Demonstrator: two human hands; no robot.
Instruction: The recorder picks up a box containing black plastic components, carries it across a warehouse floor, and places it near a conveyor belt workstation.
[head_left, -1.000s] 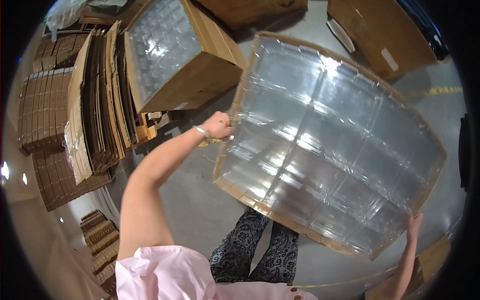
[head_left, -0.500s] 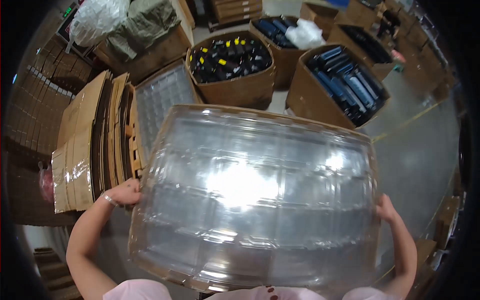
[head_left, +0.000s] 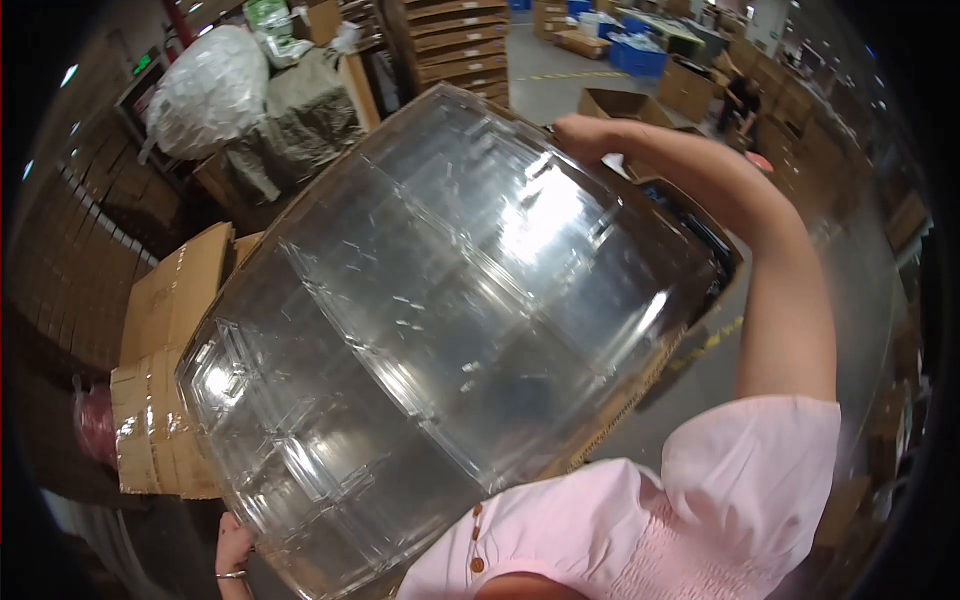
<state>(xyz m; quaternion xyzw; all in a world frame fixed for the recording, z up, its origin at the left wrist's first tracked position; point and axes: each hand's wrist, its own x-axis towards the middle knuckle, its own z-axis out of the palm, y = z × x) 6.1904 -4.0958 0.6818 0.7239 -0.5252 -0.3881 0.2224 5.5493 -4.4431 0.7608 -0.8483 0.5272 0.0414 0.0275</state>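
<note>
A large, shiny clear plastic tray (head_left: 440,310) with moulded ridges and a brown cardboard-like edge fills the middle, tilted diagonally in front of my body. My right hand (head_left: 587,138) is closed around its far right edge, with the arm stretched out. My left hand (head_left: 235,543) is closed at its near left edge; part of those fingers is hidden by the tray. Behind the tray's right edge, part of a carton with dark blue items (head_left: 690,215) shows.
Flattened cardboard (head_left: 165,365) stands at the left. A white plastic bundle (head_left: 210,95) and grey-green sheeting (head_left: 300,125) lie at the back left. Stacked brown trays (head_left: 455,45) stand at the back. A person in dark clothes (head_left: 740,103) is bent among cartons at the far right.
The clear tray has turned counterclockwise and covers the cartons behind it. My right hand has moved up and away with its edge, my left hand down and nearer.
</note>
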